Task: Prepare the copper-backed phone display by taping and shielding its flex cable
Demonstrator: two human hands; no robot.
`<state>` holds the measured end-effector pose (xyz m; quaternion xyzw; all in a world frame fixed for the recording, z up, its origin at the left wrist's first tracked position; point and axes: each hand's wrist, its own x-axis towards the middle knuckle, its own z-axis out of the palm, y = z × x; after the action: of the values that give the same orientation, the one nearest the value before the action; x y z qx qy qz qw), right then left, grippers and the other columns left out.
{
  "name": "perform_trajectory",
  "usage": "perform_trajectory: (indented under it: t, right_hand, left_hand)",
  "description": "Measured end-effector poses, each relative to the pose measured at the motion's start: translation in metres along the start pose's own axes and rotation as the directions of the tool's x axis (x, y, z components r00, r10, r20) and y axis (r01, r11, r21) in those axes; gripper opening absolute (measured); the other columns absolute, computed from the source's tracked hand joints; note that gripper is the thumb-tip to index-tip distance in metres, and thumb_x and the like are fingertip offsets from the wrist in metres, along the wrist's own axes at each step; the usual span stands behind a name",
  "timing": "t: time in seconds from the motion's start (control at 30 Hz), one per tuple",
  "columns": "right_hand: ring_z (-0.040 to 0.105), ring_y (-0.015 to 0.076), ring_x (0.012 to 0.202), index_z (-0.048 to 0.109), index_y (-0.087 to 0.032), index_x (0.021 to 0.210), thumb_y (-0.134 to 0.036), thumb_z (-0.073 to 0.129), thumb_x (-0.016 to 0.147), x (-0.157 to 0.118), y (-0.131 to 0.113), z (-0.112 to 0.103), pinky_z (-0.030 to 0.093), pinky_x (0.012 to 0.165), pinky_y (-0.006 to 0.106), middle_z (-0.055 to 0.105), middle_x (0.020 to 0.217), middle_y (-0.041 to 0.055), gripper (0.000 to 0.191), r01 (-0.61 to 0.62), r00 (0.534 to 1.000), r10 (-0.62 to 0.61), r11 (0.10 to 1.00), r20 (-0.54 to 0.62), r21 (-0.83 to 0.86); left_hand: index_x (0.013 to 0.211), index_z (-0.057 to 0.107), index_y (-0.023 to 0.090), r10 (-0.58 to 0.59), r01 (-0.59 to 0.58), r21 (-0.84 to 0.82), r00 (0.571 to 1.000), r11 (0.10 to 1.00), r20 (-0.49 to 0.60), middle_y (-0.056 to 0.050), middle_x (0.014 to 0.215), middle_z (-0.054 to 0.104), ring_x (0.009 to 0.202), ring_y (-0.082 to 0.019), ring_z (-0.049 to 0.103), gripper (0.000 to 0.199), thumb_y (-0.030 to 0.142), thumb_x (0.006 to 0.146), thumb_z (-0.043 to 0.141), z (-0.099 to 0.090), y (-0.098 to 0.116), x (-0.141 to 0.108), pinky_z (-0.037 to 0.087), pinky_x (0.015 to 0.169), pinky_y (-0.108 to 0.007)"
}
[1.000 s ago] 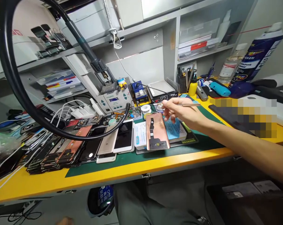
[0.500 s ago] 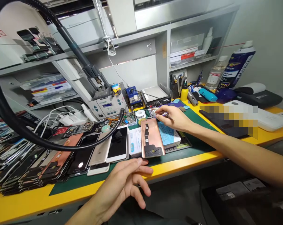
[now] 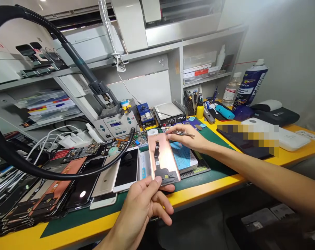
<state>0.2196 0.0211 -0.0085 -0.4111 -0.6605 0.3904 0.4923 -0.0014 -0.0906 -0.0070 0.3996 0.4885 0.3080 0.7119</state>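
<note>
A copper-coloured phone screen panel point(image 3: 162, 152), its back with a dark flex cable facing up, leans tilted over the green mat point(image 3: 216, 163). My left hand point(image 3: 147, 199) pinches its lower edge, thumb on top and fingers beneath. At the panel's upper right corner is my right hand point(image 3: 191, 139), closed on slim patterned metal tweezers point(image 3: 183, 133); their tips are hidden by the fingers. A blue-and-white box point(image 3: 184, 156) lies beneath and right of the panel. Directly left of it are a white phone point(image 3: 127, 170) and a gold phone point(image 3: 105, 178).
Stacked phone screens point(image 3: 42, 198) fill the left side. A black gooseneck ring point(image 3: 76, 173) arches over them. Behind stand a hot-air station point(image 3: 117, 125), a flat heating plate point(image 3: 169, 113) and a yellow bottle point(image 3: 199, 110). A spray can point(image 3: 251, 85) stands at right.
My left hand has moved up and closed on the panel's lower edge, where it was open before. The panel is now raised and tilted more; the tweezers show more clearly in my right hand.
</note>
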Motion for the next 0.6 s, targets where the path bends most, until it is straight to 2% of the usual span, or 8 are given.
perform_trajectory:
  t: [0.07,0.17,0.3,0.43,0.53,0.6]
  right_hand:
    - [0.067,0.0207,0.088,0.071,-0.017,0.101,-0.039,0.072,0.08,-0.002,-0.01,0.0,0.053,0.079,0.033,0.073,0.097,0.0072,0.03,-0.009,0.999,0.013,0.994,-0.04,0.11]
    - [0.068,0.0198,0.087,0.068,-0.018,0.1,-0.043,0.072,0.081,-0.005,-0.021,-0.001,0.055,0.079,0.034,0.073,0.096,0.0082,0.031,-0.034,0.998,0.048,0.963,-0.047,0.266]
    - [0.067,0.0163,0.07,0.068,-0.015,0.088,-0.044,0.072,0.08,-0.007,-0.026,-0.001,0.055,0.062,0.028,0.071,0.083,0.007,0.03,-0.108,0.994,0.093,0.92,0.059,0.376]
    - [0.062,0.0131,0.055,0.066,-0.016,0.076,-0.038,0.078,0.076,-0.01,-0.026,0.001,0.051,0.052,0.026,0.066,0.068,0.0013,0.025,-0.146,0.987,0.109,0.908,0.115,0.393]
    - [0.058,0.0119,0.049,0.064,-0.017,0.073,-0.038,0.076,0.077,-0.009,-0.025,0.001,0.048,0.048,0.025,0.063,0.063,-0.001,0.025,-0.16,0.986,0.127,0.902,0.109,0.4]
    - [0.058,0.0115,0.051,0.063,-0.017,0.071,-0.037,0.076,0.077,-0.009,-0.025,0.001,0.048,0.049,0.025,0.062,0.064,-0.0012,0.025,-0.16,0.987,0.135,0.903,0.091,0.398]
  left_hand:
    - [0.087,0.07,0.011,0.074,-0.073,0.074,0.997,0.995,-0.003,-0.01,0.059,0.069,0.042,-0.015,0.063,0.036,0.045,0.089,0.059,0.0,0.006,0.0,0.05,0.045,-0.021]
    - [0.086,0.07,0.013,0.2,-0.196,0.147,0.98,0.969,-0.014,-0.011,0.07,0.073,0.043,-0.015,0.064,0.036,0.047,0.088,0.059,-0.001,0.016,0.007,0.051,0.046,-0.023]
    - [0.09,0.07,0.014,0.297,-0.296,0.163,0.955,0.941,0.015,-0.013,0.087,0.075,0.047,-0.014,0.064,0.032,0.045,0.087,0.061,0.003,0.03,0.024,0.052,0.045,-0.023]
    - [0.098,0.072,0.012,0.307,-0.318,0.142,0.947,0.938,0.09,-0.012,0.081,0.073,0.056,-0.017,0.066,0.031,0.04,0.086,0.065,0.007,0.044,0.037,0.054,0.045,-0.024]
    - [0.097,0.073,0.009,0.278,-0.295,0.08,0.944,0.952,0.175,-0.015,0.089,0.074,0.074,-0.023,0.071,0.031,0.037,0.088,0.062,0.007,0.054,0.044,0.06,0.066,-0.033]
    - [0.104,0.071,0.008,0.254,-0.247,-0.061,0.928,0.967,0.273,-0.017,0.1,0.073,0.088,-0.028,0.071,0.04,0.041,0.092,0.052,0.006,0.061,0.05,0.056,0.088,-0.045]
